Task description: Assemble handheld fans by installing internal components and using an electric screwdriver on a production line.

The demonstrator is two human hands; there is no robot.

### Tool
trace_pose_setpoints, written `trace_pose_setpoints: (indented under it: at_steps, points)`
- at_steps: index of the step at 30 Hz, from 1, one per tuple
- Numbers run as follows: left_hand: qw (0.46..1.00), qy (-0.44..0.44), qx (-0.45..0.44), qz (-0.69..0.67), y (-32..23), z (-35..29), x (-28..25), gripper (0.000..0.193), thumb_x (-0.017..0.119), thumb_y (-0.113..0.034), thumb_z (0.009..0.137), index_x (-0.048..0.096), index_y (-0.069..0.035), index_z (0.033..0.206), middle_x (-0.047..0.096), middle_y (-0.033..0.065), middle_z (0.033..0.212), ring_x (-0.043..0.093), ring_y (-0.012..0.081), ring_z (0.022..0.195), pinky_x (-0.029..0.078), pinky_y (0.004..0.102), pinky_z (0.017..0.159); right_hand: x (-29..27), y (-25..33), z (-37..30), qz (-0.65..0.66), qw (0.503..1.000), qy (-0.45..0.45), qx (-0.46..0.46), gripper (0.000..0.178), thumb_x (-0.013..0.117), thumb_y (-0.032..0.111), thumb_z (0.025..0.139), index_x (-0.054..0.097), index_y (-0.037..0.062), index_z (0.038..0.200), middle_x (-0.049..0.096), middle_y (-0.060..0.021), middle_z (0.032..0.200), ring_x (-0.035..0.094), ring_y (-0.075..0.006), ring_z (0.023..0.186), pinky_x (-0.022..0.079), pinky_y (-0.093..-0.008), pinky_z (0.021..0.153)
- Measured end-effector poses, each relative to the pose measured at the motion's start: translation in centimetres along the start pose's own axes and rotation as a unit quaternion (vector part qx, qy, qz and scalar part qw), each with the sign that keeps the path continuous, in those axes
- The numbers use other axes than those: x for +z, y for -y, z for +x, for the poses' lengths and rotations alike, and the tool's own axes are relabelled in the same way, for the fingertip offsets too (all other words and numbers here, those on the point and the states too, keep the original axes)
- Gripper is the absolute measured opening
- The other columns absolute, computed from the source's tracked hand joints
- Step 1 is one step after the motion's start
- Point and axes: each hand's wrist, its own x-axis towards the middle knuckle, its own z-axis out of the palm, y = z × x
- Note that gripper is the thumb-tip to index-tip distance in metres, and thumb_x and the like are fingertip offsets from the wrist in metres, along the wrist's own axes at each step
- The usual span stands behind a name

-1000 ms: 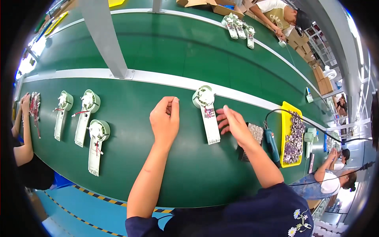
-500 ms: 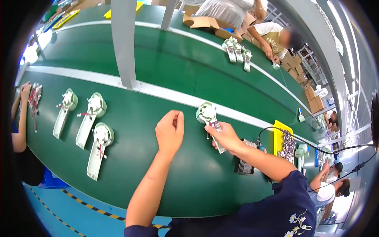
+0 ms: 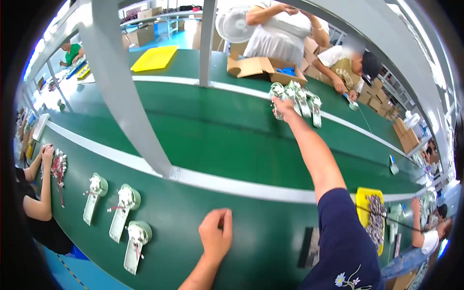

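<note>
My right hand [image 3: 284, 107] is stretched far across the green table, its fingers closed on a pale green handheld fan housing [image 3: 277, 89] with a round head and a flat handle. Just right of it lie several similar fan housings [image 3: 303, 102] in a row. My left hand [image 3: 216, 233] hovers over the near part of the table, fingers curled in toward the thumb, with nothing visible in them. To its left lie three open fan housings, among them one [image 3: 138, 237] with red wires showing.
A grey post [image 3: 130, 101] and a pale rail [image 3: 232, 187] divide the table. A yellow tray [image 3: 363, 193] of small metallic parts and a dark block [image 3: 308, 247] are near my right arm. Across sit a yellow tray [image 3: 153, 59], an open carton [image 3: 250, 66] and two people; another person's hands [image 3: 47, 151] are at left.
My right hand has carried the fan housing from the near side over the rail to the far row. The view has tilted up; my left hand stays curled on the near side.
</note>
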Motion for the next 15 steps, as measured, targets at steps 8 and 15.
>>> trace_pose_setpoints:
  at_steps: [8, 15]
  points:
    - [0.997, -0.006, -0.034, 0.071, 0.3, -1.4, -1.7, 0.008, 0.069, -0.007, 0.092, 0.07, 0.001, 0.091, 0.066, 0.0106, 0.072, 0.062, 0.0152, 0.06, 0.049, 0.0271, 0.058, 6.2, -3.7, 6.3, 0.054, 0.998, 0.012, 0.021, 0.044, 0.076, 0.035, 0.089, 0.065, -0.0074, 0.097, 0.068, -0.0126, 0.074, 0.065, -0.0204, 0.056, 0.055, -0.0343, 0.047]
    - [0.999, 0.0, 0.029, -0.015, -0.8, 1.1, 0.9, 0.015, 0.064, -0.015, 0.096, 0.07, -0.002, 0.095, 0.064, 0.014, 0.078, 0.063, 0.0254, 0.068, 0.05, 0.0345, 0.063, -2.9, -6.7, 3.2, 0.056, 0.997, -0.058, -0.013, 0.047, 0.073, 0.056, 0.087, 0.064, 0.0103, 0.094, 0.054, 0.0018, 0.081, 0.05, -0.0103, 0.068, 0.047, -0.0299, 0.061]
